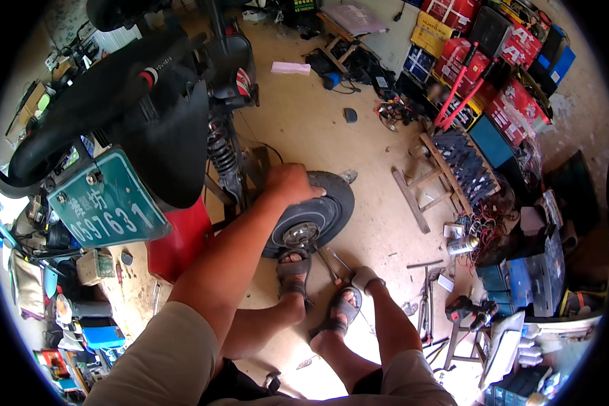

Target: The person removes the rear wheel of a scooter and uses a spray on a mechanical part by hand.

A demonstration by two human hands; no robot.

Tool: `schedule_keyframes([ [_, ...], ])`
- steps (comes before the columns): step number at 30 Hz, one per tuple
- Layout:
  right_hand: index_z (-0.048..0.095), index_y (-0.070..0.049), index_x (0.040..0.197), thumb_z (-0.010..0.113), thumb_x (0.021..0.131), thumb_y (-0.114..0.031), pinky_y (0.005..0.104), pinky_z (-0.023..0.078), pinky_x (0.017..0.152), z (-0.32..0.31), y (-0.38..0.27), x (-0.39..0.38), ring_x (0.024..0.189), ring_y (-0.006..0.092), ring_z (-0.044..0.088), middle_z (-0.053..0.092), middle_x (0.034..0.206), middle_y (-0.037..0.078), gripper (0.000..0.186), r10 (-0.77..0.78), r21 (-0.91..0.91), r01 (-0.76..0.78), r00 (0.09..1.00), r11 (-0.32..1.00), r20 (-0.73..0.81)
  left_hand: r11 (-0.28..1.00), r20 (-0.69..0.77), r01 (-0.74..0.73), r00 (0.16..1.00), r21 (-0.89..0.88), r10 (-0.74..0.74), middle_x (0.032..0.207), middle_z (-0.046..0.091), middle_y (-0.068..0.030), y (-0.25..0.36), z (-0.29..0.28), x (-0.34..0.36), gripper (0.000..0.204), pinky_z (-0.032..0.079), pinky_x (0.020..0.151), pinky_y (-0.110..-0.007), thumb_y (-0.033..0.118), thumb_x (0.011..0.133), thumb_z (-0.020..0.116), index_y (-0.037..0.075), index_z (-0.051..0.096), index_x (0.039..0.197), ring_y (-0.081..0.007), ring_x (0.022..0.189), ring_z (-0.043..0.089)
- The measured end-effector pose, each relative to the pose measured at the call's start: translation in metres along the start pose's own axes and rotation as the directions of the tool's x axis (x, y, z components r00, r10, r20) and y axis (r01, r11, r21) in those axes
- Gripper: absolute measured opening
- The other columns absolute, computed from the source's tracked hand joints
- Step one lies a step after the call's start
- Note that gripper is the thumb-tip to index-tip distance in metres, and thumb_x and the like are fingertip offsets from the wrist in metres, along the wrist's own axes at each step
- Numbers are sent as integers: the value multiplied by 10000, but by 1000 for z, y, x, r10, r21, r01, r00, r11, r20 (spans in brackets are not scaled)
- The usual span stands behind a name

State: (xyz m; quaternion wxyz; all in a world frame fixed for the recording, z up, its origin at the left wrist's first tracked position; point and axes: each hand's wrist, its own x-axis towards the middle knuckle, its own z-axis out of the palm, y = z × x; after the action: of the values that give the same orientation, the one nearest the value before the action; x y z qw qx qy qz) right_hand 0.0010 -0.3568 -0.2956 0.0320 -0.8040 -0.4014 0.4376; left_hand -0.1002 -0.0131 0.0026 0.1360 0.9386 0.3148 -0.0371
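Note:
My left hand point(292, 185) is closed over the upper edge of a black tyre point(337, 196), its thumb side toward the tread. The wheel's metal hub point(300, 235) faces me, beside the rear of an electric scooter point(176, 149). A coil shock absorber point(223, 155) stands left of the wheel. Low on the right, my right hand point(367, 277) looks pale and small, its fingers hard to make out. It appears closed on the end of a thin metal rod point(341, 260) pointing toward the wheel. A second slim tool point(327, 265) lies beside it, near my sandalled feet.
A green licence plate point(108, 196) and red body panel point(178, 237) jut out at the left. Wooden stand point(423, 179), battery boxes point(453, 61), red long-handled cutters point(460, 88) and tangled wires fill the right. A cordless drill point(472, 311) rests on a stool; loose tools lie nearby.

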Motion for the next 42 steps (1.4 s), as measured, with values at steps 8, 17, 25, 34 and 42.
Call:
schedule_keyframes([
  [8,778,-152,1260,674,958,-574,497,580,991,12,-85,-30,1152,390,737,784,1221,187,530,29,-68,-44,977,997,-211,998,27,13,1000,57,-15,1086,807,-197,29,-12,-20,728,613,923,-461,691,759,833,27,816,1056,-375,1033,783],
  [17,852,-159,1099,626,998,-247,494,605,854,-54,34,-70,1085,321,785,830,1135,79,263,-47,-799,3,998,601,-31,995,0,-28,1000,97,29,1122,806,-181,44,-2,-32,699,609,944,-448,653,769,845,44,806,1112,-354,1067,779],
  [25,745,-150,1291,693,957,-531,521,605,933,-104,104,-261,1090,354,780,804,1141,191,509,224,-497,-280,960,821,-171,990,31,-66,998,122,63,1145,808,-178,69,-9,-47,696,611,950,-439,641,767,856,45,808,1124,-340,1079,782],
  [34,726,-105,1377,741,963,-452,436,576,1027,-81,-35,-375,1183,366,741,783,1254,183,540,70,141,5,848,990,-525,989,-51,-121,991,89,126,1181,793,-162,89,18,-108,798,608,961,-435,647,748,887,50,733,1255,-324,1112,769],
  [42,760,-45,1321,791,982,-277,350,585,971,-89,-62,-460,1102,237,767,811,1173,143,412,102,379,228,727,897,-679,997,-36,-72,997,-26,71,1196,766,-144,116,61,-201,789,594,959,-442,623,755,919,71,688,1269,-328,1134,740],
])
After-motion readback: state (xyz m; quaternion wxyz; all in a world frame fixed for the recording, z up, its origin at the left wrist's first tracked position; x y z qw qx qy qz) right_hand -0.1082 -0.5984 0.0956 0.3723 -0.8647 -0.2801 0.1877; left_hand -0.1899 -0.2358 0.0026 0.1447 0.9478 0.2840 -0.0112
